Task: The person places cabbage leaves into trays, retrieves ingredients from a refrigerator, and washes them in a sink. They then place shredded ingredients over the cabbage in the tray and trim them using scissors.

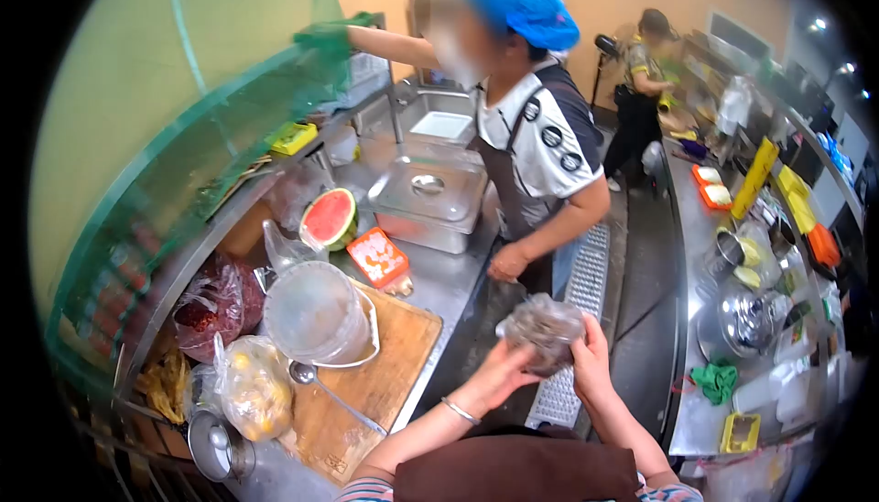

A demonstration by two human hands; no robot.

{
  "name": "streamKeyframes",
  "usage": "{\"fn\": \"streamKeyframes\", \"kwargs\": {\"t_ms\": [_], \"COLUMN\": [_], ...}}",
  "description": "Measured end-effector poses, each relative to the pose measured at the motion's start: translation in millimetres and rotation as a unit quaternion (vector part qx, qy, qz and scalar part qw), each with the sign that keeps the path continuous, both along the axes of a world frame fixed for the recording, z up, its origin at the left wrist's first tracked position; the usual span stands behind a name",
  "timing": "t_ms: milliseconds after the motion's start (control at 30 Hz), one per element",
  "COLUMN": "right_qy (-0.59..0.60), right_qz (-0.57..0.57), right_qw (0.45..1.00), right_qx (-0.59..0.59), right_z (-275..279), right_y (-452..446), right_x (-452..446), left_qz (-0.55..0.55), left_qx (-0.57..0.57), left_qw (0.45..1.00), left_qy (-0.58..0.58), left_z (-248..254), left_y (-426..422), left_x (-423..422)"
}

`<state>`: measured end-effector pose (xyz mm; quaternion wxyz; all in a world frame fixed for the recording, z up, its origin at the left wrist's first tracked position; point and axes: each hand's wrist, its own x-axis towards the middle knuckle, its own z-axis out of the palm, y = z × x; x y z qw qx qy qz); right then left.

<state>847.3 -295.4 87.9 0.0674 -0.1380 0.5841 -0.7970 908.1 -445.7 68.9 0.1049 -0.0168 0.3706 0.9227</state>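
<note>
Between my two hands is a clear plastic bag (542, 326) with something brownish-grey inside; its exact contents I cannot make out. My left hand (502, 376), with a bangle at the wrist, grips the bag's lower left side. On the other side, my right hand (591, 355) closes round its right edge. The bag is held over the floor gap, right of the wooden cutting board (403, 337). On that board stand a white plastic bucket (316, 310) and a metal ladle (339, 398).
A co-worker in a blue cap (522, 7) stands ahead, reaching left with one arm. Along the left counter are a cut watermelon (330, 218), an orange tray (378, 257), a lidded steel pan (430, 190) and a bag of yellow pieces (256, 392). Another steel counter (700, 319) runs along the right.
</note>
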Motion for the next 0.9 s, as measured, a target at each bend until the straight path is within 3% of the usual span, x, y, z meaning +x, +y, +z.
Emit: {"fn": "streamKeyframes", "kwargs": {"t_ms": [100, 167, 233, 300, 367, 433, 500, 700, 767, 900], "right_qy": [-0.016, 0.055, 0.032, 0.051, 0.148, 0.112, 0.191, 0.253, 0.359, 0.314], "right_qz": [0.008, 0.034, 0.145, 0.081, -0.046, -0.040, -0.049, -0.055, -0.056, -0.023], "right_qw": [1.000, 0.997, 0.988, 0.991, 0.962, 0.958, 0.932, 0.893, 0.847, 0.860], "right_qx": [-0.005, 0.036, 0.042, 0.098, 0.225, 0.263, 0.304, 0.369, 0.388, 0.401], "right_z": [-0.6, 0.5, 11.3, 29.9, 30.7, 36.1, 49.4, 56.6, 49.7, 65.1], "right_y": [14.0, 21.0, 38.2, 55.9, 69.2, 72.0, 60.9, 44.8, 47.1, 52.3], "right_x": [6.3, 12.7, 19.6, 26.4, 27.6, 28.3, 31.0, 31.7, 25.6, 25.7], "left_qz": [-0.079, -0.056, 0.003, 0.052, 0.046, 0.023, 0.008, 0.041, 0.051, 0.070], "left_qx": [0.176, 0.113, 0.137, 0.040, 0.032, 0.049, 0.061, 0.052, 0.025, 0.002], "left_qw": [0.981, 0.991, 0.990, 0.998, 0.998, 0.999, 0.997, 0.997, 0.997, 0.997], "left_qy": [-0.015, -0.050, -0.019, 0.009, -0.016, 0.006, -0.035, 0.045, 0.045, 0.044], "left_z": [1.8, -6.4, -28.4, -23.0, -24.8, -29.8, -17.3, -16.9, -7.6, 3.3], "left_y": [-6.6, 1.7, 1.7, -1.5, 0.6, 6.2, 16.1, 24.0, 23.7, 20.9], "left_x": [2.7, -2.6, -9.8, -5.8, -2.0, -2.2, 0.5, 1.0, 3.8, 10.2]}}
